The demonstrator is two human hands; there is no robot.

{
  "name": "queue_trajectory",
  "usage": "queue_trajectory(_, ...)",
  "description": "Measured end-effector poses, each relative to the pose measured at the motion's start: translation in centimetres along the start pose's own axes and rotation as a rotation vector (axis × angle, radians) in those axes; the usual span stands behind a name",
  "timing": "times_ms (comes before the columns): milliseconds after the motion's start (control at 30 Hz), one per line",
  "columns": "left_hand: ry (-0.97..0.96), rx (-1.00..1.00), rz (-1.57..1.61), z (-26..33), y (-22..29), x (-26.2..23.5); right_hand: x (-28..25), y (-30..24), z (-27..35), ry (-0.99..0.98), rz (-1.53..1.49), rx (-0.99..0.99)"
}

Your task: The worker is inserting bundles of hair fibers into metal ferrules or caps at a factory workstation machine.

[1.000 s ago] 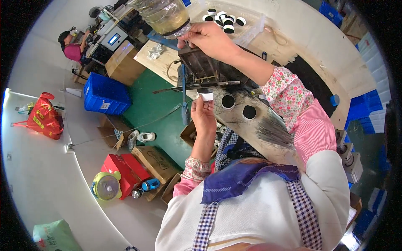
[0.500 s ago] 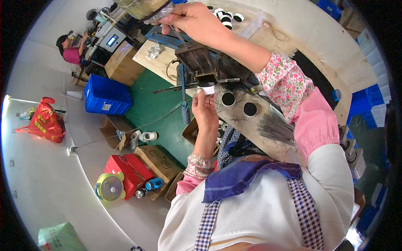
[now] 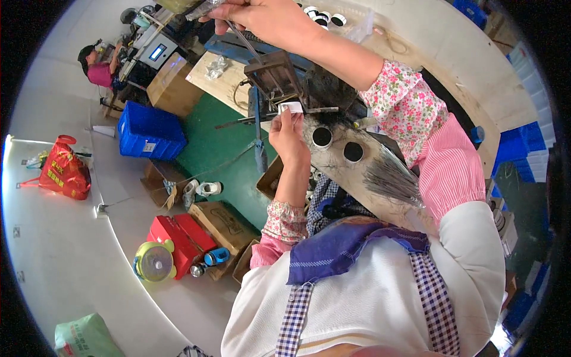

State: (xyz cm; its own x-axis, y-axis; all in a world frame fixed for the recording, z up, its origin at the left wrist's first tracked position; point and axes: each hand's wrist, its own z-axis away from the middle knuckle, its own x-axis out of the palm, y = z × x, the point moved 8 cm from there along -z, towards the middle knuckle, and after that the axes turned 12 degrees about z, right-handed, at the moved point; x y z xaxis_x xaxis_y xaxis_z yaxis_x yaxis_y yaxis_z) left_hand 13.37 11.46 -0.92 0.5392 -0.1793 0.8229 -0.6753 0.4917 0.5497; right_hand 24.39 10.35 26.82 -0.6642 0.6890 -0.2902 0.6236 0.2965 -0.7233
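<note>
Between the thumb and fingers of my left hand (image 3: 289, 141), a small white round piece (image 3: 291, 107) is pressed against the lower end of a dark metal fixture (image 3: 275, 77). My right hand (image 3: 262, 19) is closed around a lever handle (image 3: 205, 8) wrapped in clear film, at the top edge. From it a thin metal rod (image 3: 244, 43) runs down to the fixture. Two white round pieces with black bristle-like centres stand on the bench, a nearer one (image 3: 353, 152) and another (image 3: 322, 137). Beside them lies a bundle of dark bristles (image 3: 392, 180).
Several more white and black pieces (image 3: 338, 19) sit at the bench's far end. Left of the bench are a blue crate (image 3: 151, 131), cardboard boxes (image 3: 221, 229), a red box (image 3: 172, 238) and a small green fan (image 3: 154, 262). A person (image 3: 101, 72) works at the far left.
My left hand has raised the white piece against the fixture and tilted it. My right hand and the lever handle have shifted up and left, partly out of view.
</note>
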Motion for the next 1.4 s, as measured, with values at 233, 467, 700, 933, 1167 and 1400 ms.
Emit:
queue_trajectory(233,0.057,0.023,-0.123,-0.8,0.1,-1.4,0.3,1.6,2.4,-0.082,0.105,0.090)
queue_trajectory(467,0.035,0.025,-0.092,-1.0,-0.4,-1.8,-4.9,-1.2,8.3,0.141,0.292,-0.084)
queue_trajectory(700,0.013,0.044,-0.033,-1.1,-0.6,-1.9,-5.8,0.0,18.3,0.122,0.026,0.302)
queue_trajectory(933,0.104,0.167,-0.021,-0.5,-1.1,-1.4,0.2,3.4,25.8,-0.216,-0.042,0.549)
queue_trajectory(1167,0.037,0.034,-0.004,-1.0,-0.9,-1.7,3.2,7.1,28.8,-0.353,-0.088,0.755)
queue_trajectory(1400,-0.083,0.084,-0.244,-1.4,0.3,-1.9,5.3,11.4,26.6,-0.281,0.038,0.632)
